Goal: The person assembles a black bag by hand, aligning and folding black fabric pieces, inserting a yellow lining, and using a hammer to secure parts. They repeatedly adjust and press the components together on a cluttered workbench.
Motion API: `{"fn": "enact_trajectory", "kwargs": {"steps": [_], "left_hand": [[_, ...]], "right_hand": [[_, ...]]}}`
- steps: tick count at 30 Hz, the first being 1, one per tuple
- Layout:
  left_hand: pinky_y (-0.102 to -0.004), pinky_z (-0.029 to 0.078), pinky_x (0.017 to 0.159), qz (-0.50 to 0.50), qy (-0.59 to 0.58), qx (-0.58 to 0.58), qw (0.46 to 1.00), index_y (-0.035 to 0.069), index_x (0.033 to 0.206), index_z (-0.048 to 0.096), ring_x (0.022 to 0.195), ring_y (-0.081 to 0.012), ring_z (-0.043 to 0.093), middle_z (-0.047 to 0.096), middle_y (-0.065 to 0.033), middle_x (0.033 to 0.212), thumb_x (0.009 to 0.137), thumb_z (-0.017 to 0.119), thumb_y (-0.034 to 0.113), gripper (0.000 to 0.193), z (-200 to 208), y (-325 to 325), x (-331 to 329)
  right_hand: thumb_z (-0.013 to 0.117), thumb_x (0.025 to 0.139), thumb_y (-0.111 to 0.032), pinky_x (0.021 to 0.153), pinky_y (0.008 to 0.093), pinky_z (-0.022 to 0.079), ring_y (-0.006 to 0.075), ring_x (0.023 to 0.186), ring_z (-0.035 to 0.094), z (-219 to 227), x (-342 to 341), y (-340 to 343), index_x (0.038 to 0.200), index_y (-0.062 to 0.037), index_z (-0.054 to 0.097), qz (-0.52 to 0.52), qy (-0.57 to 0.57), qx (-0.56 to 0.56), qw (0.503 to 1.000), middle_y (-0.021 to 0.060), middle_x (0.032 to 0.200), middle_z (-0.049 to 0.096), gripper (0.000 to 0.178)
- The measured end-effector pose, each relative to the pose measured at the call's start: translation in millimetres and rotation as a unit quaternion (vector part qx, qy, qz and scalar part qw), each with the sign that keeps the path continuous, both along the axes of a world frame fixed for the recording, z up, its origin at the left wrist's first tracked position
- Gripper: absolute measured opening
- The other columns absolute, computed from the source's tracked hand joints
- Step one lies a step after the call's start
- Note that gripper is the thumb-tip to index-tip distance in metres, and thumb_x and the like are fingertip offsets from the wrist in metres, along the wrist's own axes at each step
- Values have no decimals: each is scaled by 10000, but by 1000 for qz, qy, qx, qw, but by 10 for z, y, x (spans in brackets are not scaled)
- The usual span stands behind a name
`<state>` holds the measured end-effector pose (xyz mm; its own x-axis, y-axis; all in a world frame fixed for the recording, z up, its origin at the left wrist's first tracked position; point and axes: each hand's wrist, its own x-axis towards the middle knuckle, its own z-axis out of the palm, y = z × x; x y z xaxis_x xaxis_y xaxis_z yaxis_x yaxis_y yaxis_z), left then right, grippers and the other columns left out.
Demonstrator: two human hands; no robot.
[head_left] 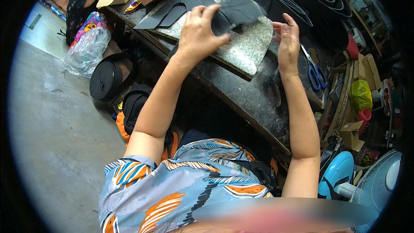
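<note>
While the left hand [202, 32], thumb spread, curves beside the blurred dark piece [245, 11] over the speckled slab [243, 54], its grip unclear, the right hand [286, 41] looks empty, loosely spread; this seems like positioning, calling next for a two-handed hold

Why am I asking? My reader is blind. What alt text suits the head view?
A person's left hand curves, open, by black pieces on a speckled slab; contact is unclear. The right hand is open by the slab's right edge. Blue-handled scissors lie on the dark table.
</note>
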<state>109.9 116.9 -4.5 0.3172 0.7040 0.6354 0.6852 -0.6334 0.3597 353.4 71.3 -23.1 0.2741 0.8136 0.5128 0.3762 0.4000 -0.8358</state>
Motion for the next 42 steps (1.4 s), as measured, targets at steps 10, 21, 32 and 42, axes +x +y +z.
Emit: {"fn": "enact_trajectory", "kwargs": {"steps": [10, 21, 32, 42], "left_hand": [[-458, 392, 1103, -164, 84, -78, 980, 117, 1405, 497, 1266, -368, 452, 494, -178, 1384, 654, 859, 304, 855, -135, -463, 12], [-464, 363, 1123, -159, 100, -41, 981, 130, 1451, 447, 1311, -378, 418, 437, -196, 1453, 678, 865, 363, 908, -227, -407, 26], [-468, 359, 1116, -19, 32, 20, 999, 73, 1356, 535, 1325, -390, 425, 498, -215, 1407, 904, 680, 371, 560, -277, -27, -101], [-426, 556, 811, 88, 92, 45, 991, 132, 1053, 733, 870, -308, 693, 721, -112, 873, 820, 607, 104, 266, -338, 473, -293]], "right_hand": [[482, 1045, -375, 1002, 339, 462, 206, 1167, 587, -47, 73, 45, 1386, -89, 495, -79, 16, -2, 997, 138, 1219, 624, 446], [455, 1045, -415, 1024, 359, 446, 233, 1162, 602, -44, 48, 34, 1361, -94, 522, -72, 3, -21, 997, 138, 1176, 663, 456], [456, 1043, -406, 972, 352, 435, 197, 1036, 604, -119, 95, 89, 1321, -138, 576, -65, -71, -3, 995, 48, 1109, 709, 404], [461, 1042, -375, 940, 335, 436, 177, 1003, 591, -121, 88, 103, 1266, -126, 625, -63, -43, 11, 997, 21, 1036, 726, 373]]}}
